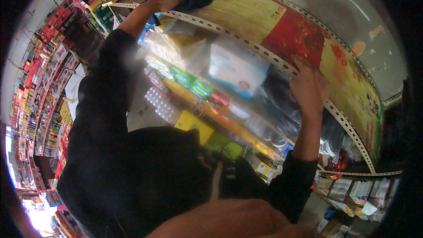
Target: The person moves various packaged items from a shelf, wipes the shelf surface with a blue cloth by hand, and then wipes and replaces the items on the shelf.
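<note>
My left hand [169, 2] presses a dark blue cloth [193, 2] against the top shelf, near its far left end. The shelf surface [238, 3] is lined with yellow printed sheet, with a worn, stained red patch [297, 34] farther right. A perforated metal angle rail [211, 25] runs along the shelf's front edge. My right hand [310, 87] is hooked over this rail below the red patch, its fingers reaching onto the shelf surface. The underside of its grip is hidden.
Beneath the top shelf sit a white-and-blue package [236, 69], black plastic wrapping [284, 102] and small green packs [190, 82]. Colourful boxes [99, 15] stand past the shelf's left end. Stocked shelves [43, 102] line the left side. A worn wall [337, 0] rises behind.
</note>
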The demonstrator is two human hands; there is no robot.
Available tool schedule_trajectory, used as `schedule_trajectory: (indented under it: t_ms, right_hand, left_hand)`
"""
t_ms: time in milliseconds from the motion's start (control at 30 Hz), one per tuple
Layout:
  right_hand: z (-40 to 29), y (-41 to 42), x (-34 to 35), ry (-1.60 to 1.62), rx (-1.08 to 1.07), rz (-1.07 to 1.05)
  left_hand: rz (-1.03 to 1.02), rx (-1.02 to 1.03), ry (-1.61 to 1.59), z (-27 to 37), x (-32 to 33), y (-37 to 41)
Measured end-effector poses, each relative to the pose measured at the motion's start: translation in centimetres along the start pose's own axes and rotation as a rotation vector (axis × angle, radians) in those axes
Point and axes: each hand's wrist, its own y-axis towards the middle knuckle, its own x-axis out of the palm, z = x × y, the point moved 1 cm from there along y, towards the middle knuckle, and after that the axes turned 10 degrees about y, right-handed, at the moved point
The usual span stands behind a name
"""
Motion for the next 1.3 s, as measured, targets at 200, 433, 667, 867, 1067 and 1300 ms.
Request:
schedule_trajectory:
  t_ms: [200, 433, 667, 867, 1067, 1300]
  right_hand:
    - [-0.2, 0.0, -0.1, -0.012, 0.061, -0.019]
    - [-0.3, 0.2, -0.1, 0.006, 0.024, 0.009]
    - [-0.9, 0.4, -0.6, -0.026, 0.124, -0.131]
    - [-0.1, 0.2, -0.2, -0.087, 0.057, -0.093]
    - [-0.5, 0.3, 0.2, -0.017, -0.037, 0.005]
    - [-0.1, 0.1, -0.8, -0.055, 0.055, -0.016]
  left_hand:
    - [0.129, 0.121, 0.042, 0.0, 2.5, 1.4]
    - [-0.107, 0.149, -0.622, 16.2, -3.3, 0.5]
    - [0.165, 0.317, -0.375, 17.5, -4.6, -1.1]
    - [0.156, 0.234, -0.022, 2.8, 1.2, 1.6]
    - [0.18, -0.052, 0.023, -7.0, 4.0, 0.5]
    - [0.105, -0.072, -0.54, 2.6, 0.8, 2.0]
